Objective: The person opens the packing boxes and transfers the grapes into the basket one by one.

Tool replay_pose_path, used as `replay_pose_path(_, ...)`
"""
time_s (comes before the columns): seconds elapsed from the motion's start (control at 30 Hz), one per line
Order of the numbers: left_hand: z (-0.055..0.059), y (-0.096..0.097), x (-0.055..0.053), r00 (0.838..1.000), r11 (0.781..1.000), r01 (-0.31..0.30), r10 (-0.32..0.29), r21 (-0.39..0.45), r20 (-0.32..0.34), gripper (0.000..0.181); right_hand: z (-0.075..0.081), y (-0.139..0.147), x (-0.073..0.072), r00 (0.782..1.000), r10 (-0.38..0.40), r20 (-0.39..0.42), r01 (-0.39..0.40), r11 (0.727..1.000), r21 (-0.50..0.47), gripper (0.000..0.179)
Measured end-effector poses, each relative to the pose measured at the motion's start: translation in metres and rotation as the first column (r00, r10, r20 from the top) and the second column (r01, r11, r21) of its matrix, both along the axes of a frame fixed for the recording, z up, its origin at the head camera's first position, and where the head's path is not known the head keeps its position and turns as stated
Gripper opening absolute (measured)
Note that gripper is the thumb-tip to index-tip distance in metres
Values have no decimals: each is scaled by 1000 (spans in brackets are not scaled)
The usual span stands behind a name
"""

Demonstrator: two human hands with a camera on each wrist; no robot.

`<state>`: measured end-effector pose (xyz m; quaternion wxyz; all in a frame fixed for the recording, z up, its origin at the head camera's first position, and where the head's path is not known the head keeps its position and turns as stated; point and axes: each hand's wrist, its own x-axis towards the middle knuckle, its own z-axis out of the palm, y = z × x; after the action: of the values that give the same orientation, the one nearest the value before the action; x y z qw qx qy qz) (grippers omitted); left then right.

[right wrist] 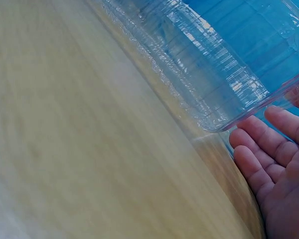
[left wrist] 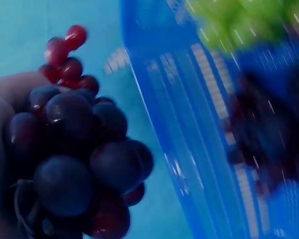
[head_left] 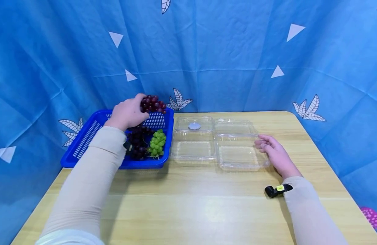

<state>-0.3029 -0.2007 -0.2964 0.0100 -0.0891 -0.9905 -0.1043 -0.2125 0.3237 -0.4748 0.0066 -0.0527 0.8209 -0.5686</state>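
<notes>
My left hand [head_left: 127, 112] grips a bunch of dark red grapes [head_left: 153, 104] over the back of a blue plastic basket [head_left: 167, 154]. In the left wrist view the held grapes [left wrist: 70, 124] fill the near side, large dark ones in front and small red ones behind. Inside the basket lie a bunch of green grapes [head_left: 157, 143] and dark purple grapes [head_left: 138, 141]. My right hand [head_left: 275, 153] is at the right side of an opened clear plastic box [head_left: 237, 156], its fingers loosely bent, fingertips [right wrist: 245, 155] right at the box's edge.
A second clear plastic box [head_left: 193, 149] stands between the basket and the first box, a pale label [head_left: 194, 126] on its back part. All stand on a light wooden table [head_left: 191, 204]. Behind the table hangs a blue patterned curtain [head_left: 207, 51].
</notes>
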Motion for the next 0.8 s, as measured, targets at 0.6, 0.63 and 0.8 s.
replay_pose_path(0.6, -21, -93, 10, 914, 981, -184, 195, -64, 357, 82, 0, -2, -1, 1000, -28, 5, 27, 999, 26, 48)
replay_pose_path(0.63, -23, -95, 12, 909, 978, -193, 209, -83, 359, 83, 0, -2, -1, 1000, -30, 5, 29, 999, 25, 48)
replay_pose_path(0.8, -31, -100, 17, 885, 966, -208, 251, -151, 391, 82, 3, -3, 0, 999, -40, 16, 40, 999, 25, 48)
